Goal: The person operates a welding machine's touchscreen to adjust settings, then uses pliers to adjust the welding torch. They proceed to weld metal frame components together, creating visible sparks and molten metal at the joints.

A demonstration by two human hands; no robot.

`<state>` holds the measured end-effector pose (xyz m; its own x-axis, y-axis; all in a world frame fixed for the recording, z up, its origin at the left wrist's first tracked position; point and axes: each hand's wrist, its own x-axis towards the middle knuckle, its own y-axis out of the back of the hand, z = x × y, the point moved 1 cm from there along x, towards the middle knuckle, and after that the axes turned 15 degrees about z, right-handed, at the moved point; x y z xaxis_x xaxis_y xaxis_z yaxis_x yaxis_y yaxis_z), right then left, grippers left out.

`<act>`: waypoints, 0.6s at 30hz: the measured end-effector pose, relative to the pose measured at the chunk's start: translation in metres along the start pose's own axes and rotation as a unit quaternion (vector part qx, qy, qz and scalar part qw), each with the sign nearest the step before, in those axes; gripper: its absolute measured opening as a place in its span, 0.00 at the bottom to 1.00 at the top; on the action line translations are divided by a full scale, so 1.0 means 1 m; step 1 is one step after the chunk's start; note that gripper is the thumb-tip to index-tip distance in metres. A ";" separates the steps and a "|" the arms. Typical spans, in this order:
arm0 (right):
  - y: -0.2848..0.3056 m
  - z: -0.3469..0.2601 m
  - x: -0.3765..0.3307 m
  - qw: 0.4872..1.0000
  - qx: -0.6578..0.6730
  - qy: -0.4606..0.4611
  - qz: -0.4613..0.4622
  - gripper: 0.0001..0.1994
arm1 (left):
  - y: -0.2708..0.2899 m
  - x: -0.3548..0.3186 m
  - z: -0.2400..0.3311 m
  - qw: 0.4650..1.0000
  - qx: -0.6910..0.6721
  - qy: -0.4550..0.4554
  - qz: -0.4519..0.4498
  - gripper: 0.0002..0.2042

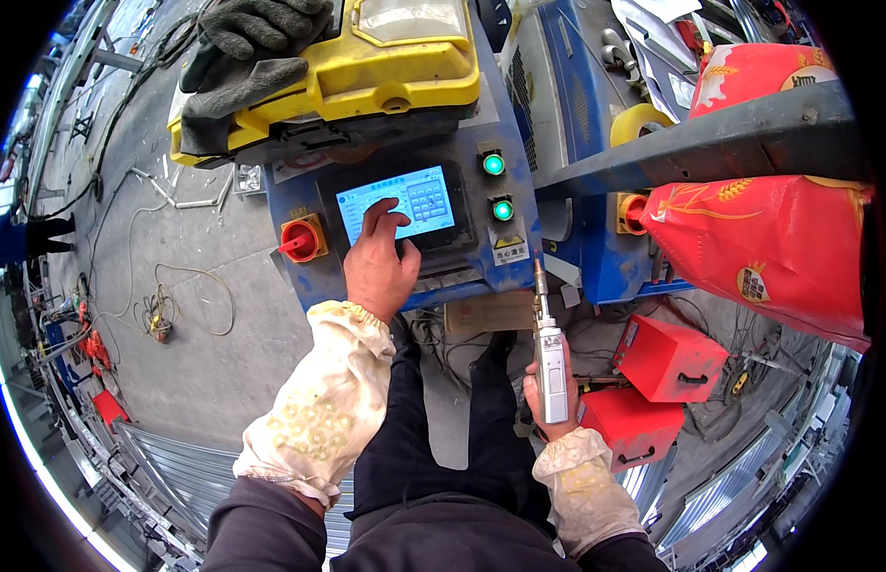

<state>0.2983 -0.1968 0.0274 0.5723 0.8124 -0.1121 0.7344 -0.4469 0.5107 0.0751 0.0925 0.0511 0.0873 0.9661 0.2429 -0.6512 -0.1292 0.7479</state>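
Observation:
My left hand [379,272] is over a lit blue touchscreen [395,205], its fingers bent and partly apart, holding nothing. Whether a fingertip touches the glass I cannot tell. The screen sits in the sloped panel of a blue machine cabinet [510,262]. In my right hand [560,424] is a silver handheld welding torch [552,367], gripped by its body with the copper-coloured tip pointing up, beside the cabinet's right edge. Two green lit buttons [502,210] are right of the screen, and a red rotary switch [301,240] on a yellow plate is to its left.
A yellow case [391,81] with dark work gloves [257,81] on it rests atop the cabinet. Red sacks [767,257] hang over a dark metal beam [710,138] on the right. Red boxes [667,357] stand on the floor below, among cables. A coiled cord [159,319] lies at left.

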 end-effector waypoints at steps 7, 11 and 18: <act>0.001 -0.006 0.003 1.000 -0.004 0.011 -0.002 0.44 | -0.002 0.001 -0.001 1.000 0.010 0.003 -0.009 0.14; 0.000 -0.004 0.002 1.000 -0.003 0.014 0.003 0.44 | -0.001 0.002 0.001 1.000 0.011 0.014 -0.019 0.14; 0.002 -0.007 0.003 1.000 0.019 0.004 -0.005 0.45 | 0.002 0.000 0.004 0.999 -0.008 0.028 -0.023 0.14</act>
<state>0.2989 -0.1931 0.0341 0.5614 0.8202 -0.1101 0.7537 -0.4518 0.4774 0.0763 0.0917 0.0554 0.0746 0.9820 0.1736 -0.6593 -0.0820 0.7474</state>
